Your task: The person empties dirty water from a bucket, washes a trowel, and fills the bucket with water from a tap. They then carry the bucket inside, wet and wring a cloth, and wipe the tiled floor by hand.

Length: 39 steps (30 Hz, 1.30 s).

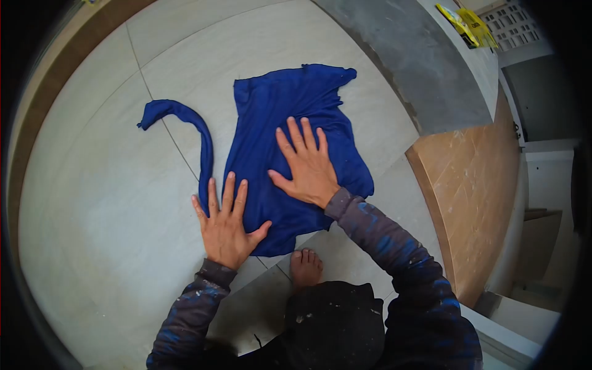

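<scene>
A blue cloth [265,135] lies spread and wrinkled on the tiled floor, its edges uneven. From its left side a narrow twisted strip of the same blue fabric [205,145] curves up and bends over to the left; whether it joins the main piece is hidden under my fingers. My right hand [305,166] rests flat on the middle of the cloth, fingers spread. Lower and to the left, my left hand [228,228] is spread over the cloth's left edge and the lower end of the strip. Neither hand grips anything.
Pale floor tiles [92,185] with dark joints surround the cloth. My bare foot [306,267] stands just below it. A grey ledge [407,55] and a brown tiled step [472,191] run along the right. A yellow packet [468,26] lies on the ledge at the top right.
</scene>
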Motion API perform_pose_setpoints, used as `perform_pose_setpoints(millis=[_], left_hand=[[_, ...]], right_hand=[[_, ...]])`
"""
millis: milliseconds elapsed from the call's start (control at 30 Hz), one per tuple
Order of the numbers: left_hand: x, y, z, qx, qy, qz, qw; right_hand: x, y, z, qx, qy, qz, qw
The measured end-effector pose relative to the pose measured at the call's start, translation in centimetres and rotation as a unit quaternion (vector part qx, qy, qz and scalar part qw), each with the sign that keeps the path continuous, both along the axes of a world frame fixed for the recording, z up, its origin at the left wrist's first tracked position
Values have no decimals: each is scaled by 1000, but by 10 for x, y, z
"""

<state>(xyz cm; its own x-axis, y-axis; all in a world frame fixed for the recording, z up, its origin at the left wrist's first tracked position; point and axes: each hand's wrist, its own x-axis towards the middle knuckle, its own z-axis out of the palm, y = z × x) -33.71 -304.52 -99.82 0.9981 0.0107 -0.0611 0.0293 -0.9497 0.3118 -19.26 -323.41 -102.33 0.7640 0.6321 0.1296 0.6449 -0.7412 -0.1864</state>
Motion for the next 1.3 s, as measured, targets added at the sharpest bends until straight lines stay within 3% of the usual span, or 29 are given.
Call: perform_pose_setpoints(millis=[100,300,433,533,600,667,767,900,967,1133,1233,1300], left_hand=[[-36,24,6,67,29,30,997],[-117,89,-5,166,93,100,977],[-192,119,-9,206,129,39,969],[-207,117,3,211,136,2,968],[-193,100,-2,195,123,-86,969],[-169,66,-2,138,127,-105,977],[-122,19,-10,39,97,-94,990],[-35,-14,-4,34,41,-92,994],[2,-17,-7,-67,42,-71,994],[106,2,-27,-71,15,-44,996],[179,11,-27,-48,-87,4,995],[206,25,-26,-37,-114,9,993]], right_hand=[[-20,68,-1,112,22,70,991],[-73,172,-18,158,20,201,967],[-132,162,-26,177,59,320,929],[-162,114,-25,188,128,299,927],[-161,74,-21,193,158,235,939],[-144,32,-9,171,177,167,955],[-105,-29,14,86,167,57,980],[-36,-92,17,-10,70,-63,996],[4,-105,15,-22,47,-84,995],[153,-85,1,-25,1,-58,998],[249,-49,-3,-31,-21,-21,999],[242,-20,11,-44,-70,-100,992]])
